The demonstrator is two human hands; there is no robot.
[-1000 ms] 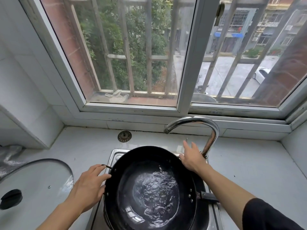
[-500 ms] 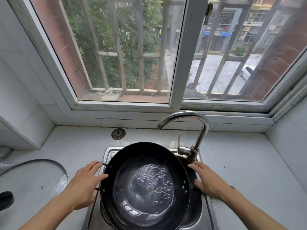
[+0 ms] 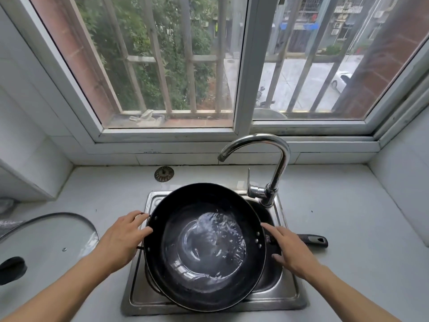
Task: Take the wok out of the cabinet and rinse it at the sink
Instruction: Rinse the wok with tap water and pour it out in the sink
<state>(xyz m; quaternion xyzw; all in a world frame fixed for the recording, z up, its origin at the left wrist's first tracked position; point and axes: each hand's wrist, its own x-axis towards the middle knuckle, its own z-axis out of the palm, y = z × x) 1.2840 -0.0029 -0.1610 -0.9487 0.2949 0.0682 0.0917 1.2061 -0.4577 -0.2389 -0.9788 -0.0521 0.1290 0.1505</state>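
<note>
In the sink [image 3: 291, 296], wok [image 3: 204, 247] rim flanked by left hand [image 3: 120, 242], right hand [image 3: 290, 249]

I see a wide white-framed window [image 3: 241, 66] with metal bars, daylight showing trees and a street outside. Below it, white tiled walls [image 3: 27, 140] meet a pale grey worktop [image 3: 348, 228].
</note>
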